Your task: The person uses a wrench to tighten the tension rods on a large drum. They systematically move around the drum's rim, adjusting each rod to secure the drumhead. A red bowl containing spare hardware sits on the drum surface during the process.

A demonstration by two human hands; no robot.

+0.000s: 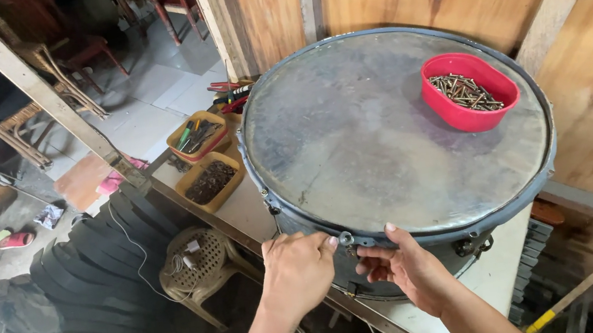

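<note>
A large drum (385,130) with a worn grey skin and a blue-grey metal rim lies flat on a white workbench (240,210). Both my hands are at its near rim. My left hand (298,268) pinches a small metal lug or screw (346,239) on the hoop with thumb and fingers. My right hand (406,267) grips the rim and the drum's side just right of that lug, thumb on top. A red oval bowl (469,92) full of metal screws sits on the drum skin at the far right.
Two yellow trays (205,160) with tools and dark small parts stand on the bench left of the drum, and red-handled tools (231,94) lie behind them. Stacked dark curved pieces (103,258) and a plastic stool (197,263) are on the floor at left. Wooden wall panels rise behind.
</note>
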